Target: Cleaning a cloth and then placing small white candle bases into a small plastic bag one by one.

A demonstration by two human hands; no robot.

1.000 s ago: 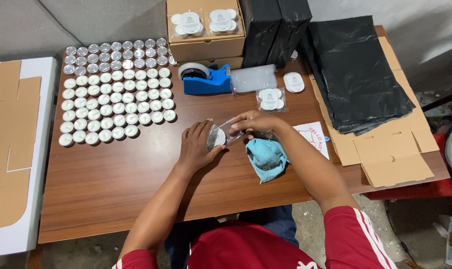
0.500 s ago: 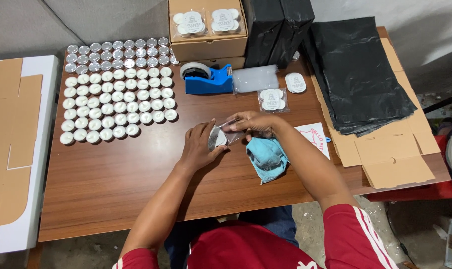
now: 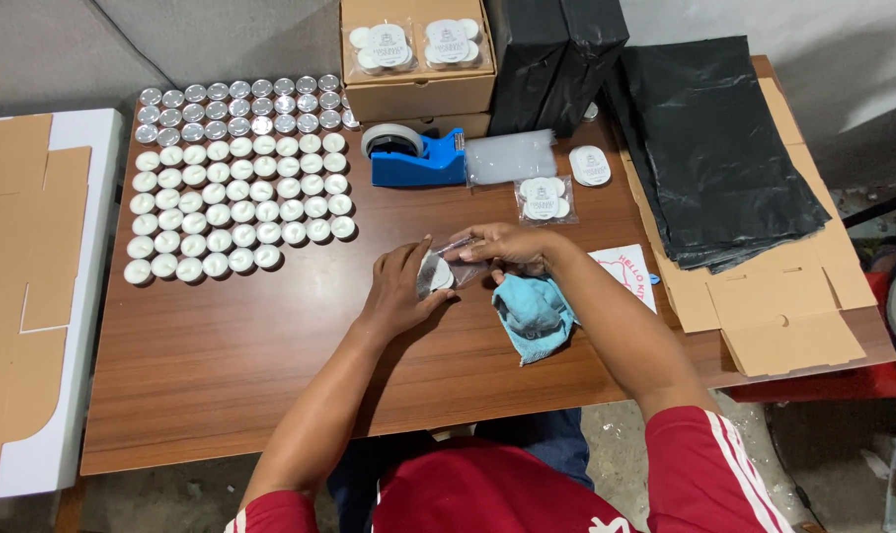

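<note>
At the middle of the table (image 3: 221,375) both hands meet over a small clear bag (image 3: 446,268) that holds a white tealight. The left hand (image 3: 400,286) lies flat and curled over the bag's left side, its fingers and thumb closed on the tealight end, so that most of the tealight is hidden under the fingertips. The right hand (image 3: 502,247) comes in from the right and pinches the bag's open end between thumb and fingers; the clear film stretches between the two grips, low over the wood. Just near and right of the right hand lies a crumpled blue cloth (image 3: 535,311), touching the forearm. To the far left stands a block of tealights (image 3: 238,183) in rows, well apart from the hands. Far of the hands sits a blue tape dispenser (image 3: 416,158), with a stack of clear bags (image 3: 510,158) beside it and two packed bags (image 3: 546,197) to the right. A cardboard box (image 3: 418,94) at the far edge holds more packed bags, and black bags (image 3: 714,148) lie on the right.
</note>
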